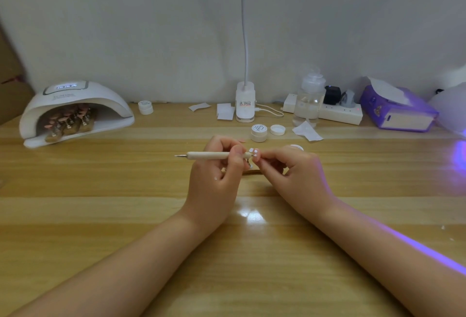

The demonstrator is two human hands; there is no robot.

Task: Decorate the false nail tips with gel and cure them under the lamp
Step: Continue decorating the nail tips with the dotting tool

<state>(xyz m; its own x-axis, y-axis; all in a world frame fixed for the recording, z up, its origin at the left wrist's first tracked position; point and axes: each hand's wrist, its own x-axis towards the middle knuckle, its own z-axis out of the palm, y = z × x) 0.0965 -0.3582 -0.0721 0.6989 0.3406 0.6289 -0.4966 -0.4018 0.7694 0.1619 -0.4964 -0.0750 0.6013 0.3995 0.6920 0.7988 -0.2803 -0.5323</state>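
Note:
My left hand (216, 168) grips a pale wooden dotting pen (209, 155) that lies level, its metal tip pointing left. My right hand (290, 168) pinches something small at the pen's right end, where small white nail tips (254, 151) show between the fingers. Beneath the hands a wooden holder strip (252, 172) peeks out. A white curing lamp (75, 110) stands at the far left with several pink nail tips on stands (70, 121) inside. An open white gel jar (259, 132) and its lid (277, 129) sit just behind the hands.
Along the wall stand another small jar (145, 107), a desk lamp base (245, 102), a clear pump bottle (309, 99), a power strip (338, 112) and a purple tissue box (398, 110). Paper scraps (306, 131) lie around. Purple light glows at the right edge.

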